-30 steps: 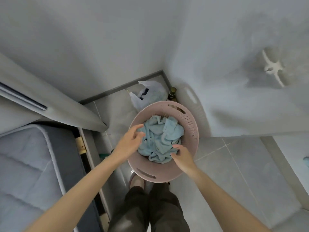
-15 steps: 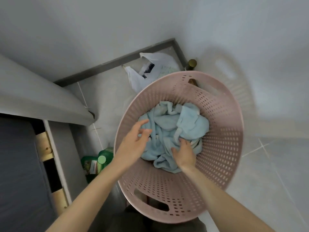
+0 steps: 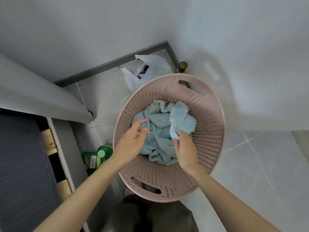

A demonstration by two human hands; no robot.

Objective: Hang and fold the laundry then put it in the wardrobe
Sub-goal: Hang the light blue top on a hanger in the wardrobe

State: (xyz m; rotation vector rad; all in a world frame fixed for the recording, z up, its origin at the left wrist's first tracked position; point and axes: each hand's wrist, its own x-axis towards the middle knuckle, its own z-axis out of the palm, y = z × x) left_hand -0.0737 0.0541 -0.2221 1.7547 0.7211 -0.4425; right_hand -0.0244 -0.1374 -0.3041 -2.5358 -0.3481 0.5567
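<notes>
Inside the pink perforated plastic basket (image 3: 211, 139), my R hand (image 3: 184, 149) pinches a fold of the crumpled light-blue towel (image 3: 158, 126); L hand (image 3: 132, 142) just over it, fingers (image 3: 141, 122) loose & empty.

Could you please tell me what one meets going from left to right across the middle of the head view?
Dark grey bed → wooden slat → green bottle → left hand → right hand, pinching the blue cloth → right wall of the pink basket → grey floor tiles.
</notes>
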